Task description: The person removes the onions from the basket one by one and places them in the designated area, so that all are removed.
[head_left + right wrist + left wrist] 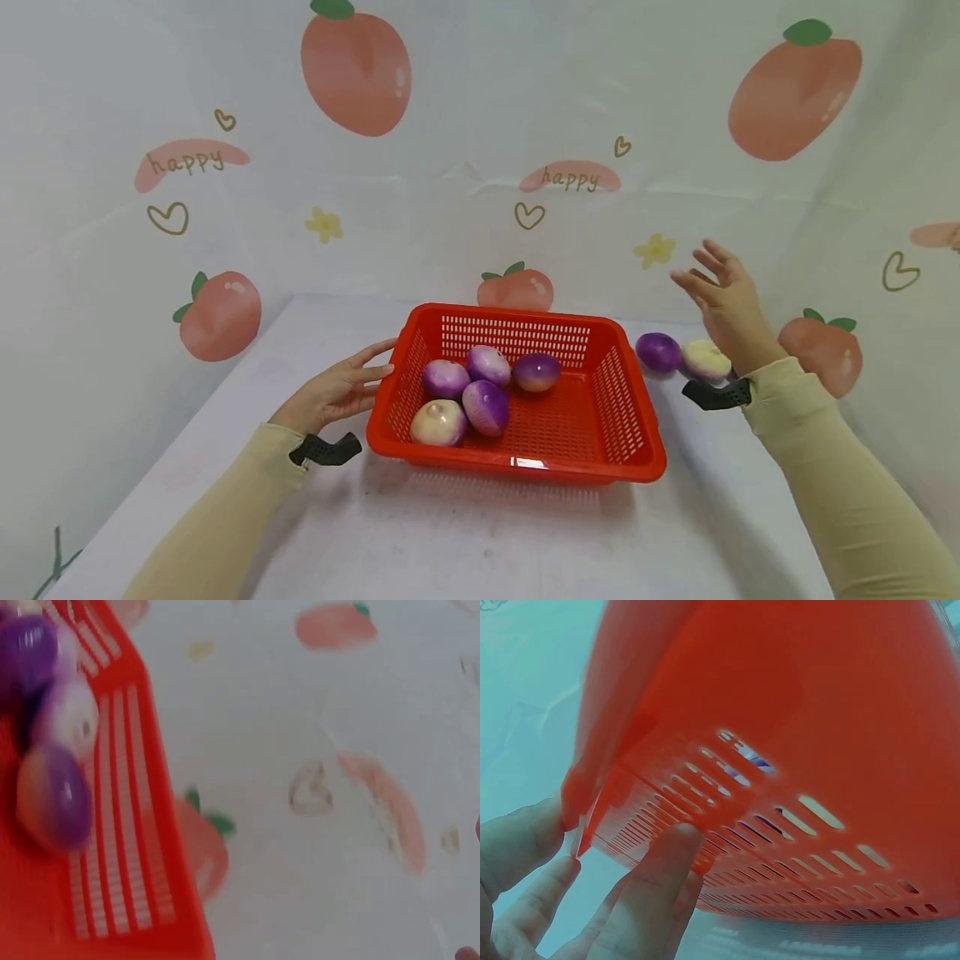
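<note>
A red plastic basket [517,477] with slotted walls stands mid-table. Several purple-and-white onions [487,407] lie in its left half. My left hand [339,390] is at the basket's left side, its extended fingertips touching the rim and outer wall; the left wrist view shows fingers [656,881] against the slotted side. My right hand [731,304] is raised to the right of the basket, fingers spread and slightly bent, holding nothing. Below it, a purple onion [658,352] and a paler onion [705,360] sit on the table outside the basket.
A white cloth backdrop [420,183] printed with peaches and "happy" lettering rises behind the white tabletop [450,542]. Black wrist mounts [326,450] project from both sleeves. The basket's right half shows its bare floor [566,417].
</note>
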`<state>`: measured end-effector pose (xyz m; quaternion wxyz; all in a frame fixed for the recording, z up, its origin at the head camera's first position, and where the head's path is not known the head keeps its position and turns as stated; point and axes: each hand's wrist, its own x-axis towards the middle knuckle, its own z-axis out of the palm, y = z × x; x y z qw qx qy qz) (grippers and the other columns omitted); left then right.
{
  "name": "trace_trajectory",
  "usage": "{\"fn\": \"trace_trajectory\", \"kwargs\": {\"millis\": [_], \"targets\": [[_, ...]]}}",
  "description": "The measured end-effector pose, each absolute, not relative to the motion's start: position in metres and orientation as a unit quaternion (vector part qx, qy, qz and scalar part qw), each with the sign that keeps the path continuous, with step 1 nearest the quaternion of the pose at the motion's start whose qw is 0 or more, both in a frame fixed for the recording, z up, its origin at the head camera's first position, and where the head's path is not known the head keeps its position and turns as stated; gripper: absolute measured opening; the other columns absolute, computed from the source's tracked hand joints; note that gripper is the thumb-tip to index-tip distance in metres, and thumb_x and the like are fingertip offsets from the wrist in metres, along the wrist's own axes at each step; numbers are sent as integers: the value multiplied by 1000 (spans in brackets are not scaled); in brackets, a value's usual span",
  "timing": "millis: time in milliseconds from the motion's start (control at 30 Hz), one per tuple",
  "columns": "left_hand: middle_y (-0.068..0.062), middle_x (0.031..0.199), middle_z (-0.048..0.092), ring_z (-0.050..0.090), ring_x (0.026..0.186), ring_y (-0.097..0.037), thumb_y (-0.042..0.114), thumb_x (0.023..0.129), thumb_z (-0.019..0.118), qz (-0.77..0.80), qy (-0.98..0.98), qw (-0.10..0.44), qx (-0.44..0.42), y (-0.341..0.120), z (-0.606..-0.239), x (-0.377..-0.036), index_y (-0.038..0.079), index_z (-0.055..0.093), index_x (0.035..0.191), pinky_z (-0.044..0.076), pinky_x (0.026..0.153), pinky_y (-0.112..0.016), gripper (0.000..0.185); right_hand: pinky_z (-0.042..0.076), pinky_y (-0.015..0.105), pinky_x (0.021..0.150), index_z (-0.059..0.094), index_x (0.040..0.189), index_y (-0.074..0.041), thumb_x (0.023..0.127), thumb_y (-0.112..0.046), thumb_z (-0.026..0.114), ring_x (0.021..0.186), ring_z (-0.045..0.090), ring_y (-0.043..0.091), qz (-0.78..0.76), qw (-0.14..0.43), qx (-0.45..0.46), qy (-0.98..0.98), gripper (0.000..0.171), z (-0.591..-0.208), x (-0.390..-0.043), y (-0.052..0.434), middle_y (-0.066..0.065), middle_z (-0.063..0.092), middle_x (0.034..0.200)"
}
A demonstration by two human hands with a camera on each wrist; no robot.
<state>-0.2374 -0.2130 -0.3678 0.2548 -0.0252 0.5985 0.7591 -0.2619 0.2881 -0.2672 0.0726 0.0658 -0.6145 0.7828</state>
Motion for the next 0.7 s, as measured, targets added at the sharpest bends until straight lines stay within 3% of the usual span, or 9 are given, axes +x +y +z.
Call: {"fn": "trace_trajectory", "kwargs": {"millis": [167,367,567,700], "targets": [[-1,113,62,69,93,-19,14,96,59,774,581,249,-32,-212,-369,-239,26,27,153,59,77,-31,66,34,28,114,23,153,-14,92,-2,62,138,28,26,761,9,131,-635,73,-266,-256,236,2,37,143],[-2,115,60,69,94,-21,15,95,61,771,587,241,-41,-212,-369,-240,26,29,152,60,77,-33,66,42,33,109,26,153,-14,96,-5,56,139,35,32,683,-83,179,-703,65,-284,-259,189,16,33,152],[-2,115,61,69,94,-21,13,96,60,773,584,245,-38,-212,-370,-241,26,29,152,60,77,-33,66,35,55,111,35,148,-11,93,-12,64,135,42,38,607,-160,211,-749,62,-308,-265,154,19,39,149],[-2,116,60,69,95,-21,13,96,60,774,582,247,-38,-211,-370,-241,26,29,153,60,77,-33,66,41,49,109,47,141,-13,90,-19,69,132,47,32,538,-206,222,-786,56,-321,-268,139,15,50,142]]}}
